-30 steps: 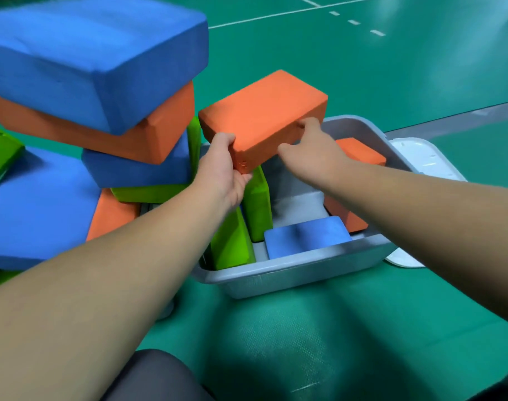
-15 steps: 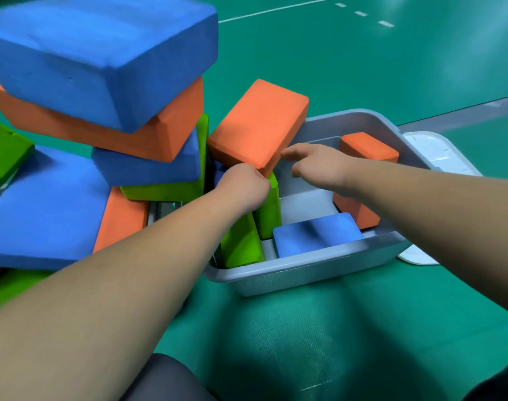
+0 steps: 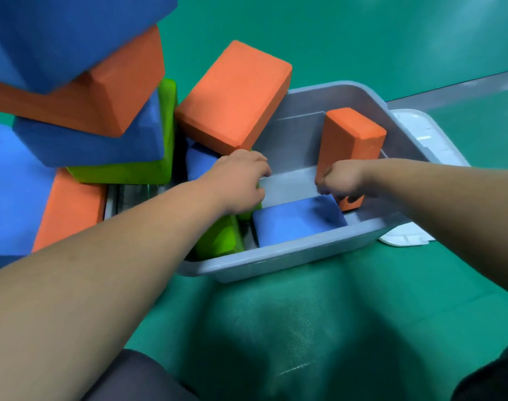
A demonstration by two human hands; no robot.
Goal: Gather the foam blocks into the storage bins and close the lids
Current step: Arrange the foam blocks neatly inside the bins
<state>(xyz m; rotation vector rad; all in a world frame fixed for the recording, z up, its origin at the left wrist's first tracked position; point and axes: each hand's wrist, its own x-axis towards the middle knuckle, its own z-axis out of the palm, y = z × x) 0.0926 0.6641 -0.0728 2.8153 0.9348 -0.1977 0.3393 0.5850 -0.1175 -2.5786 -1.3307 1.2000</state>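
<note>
A grey storage bin (image 3: 278,257) sits on the green floor. Inside it are a flat blue block (image 3: 296,219), green blocks (image 3: 218,237) standing at its left end and an upright orange block (image 3: 352,137) at the right. My left hand (image 3: 238,182) lies on top of a green block with its fingers curled over the block's edge. My right hand (image 3: 338,179) grips the lower near corner of the upright orange block. A large orange block (image 3: 234,96) leans at the bin's far left corner, and neither hand touches it.
A tall, loose pile of blue, orange and green blocks (image 3: 96,111) rises at the left, close against the bin. A white lid (image 3: 420,131) lies on the floor behind and to the right of the bin. My knees show at the bottom edge.
Both hands let go of the large orange block, which now leans at the bin's far left. My left hand dropped onto the green block; my right hand moved to the upright orange block.
</note>
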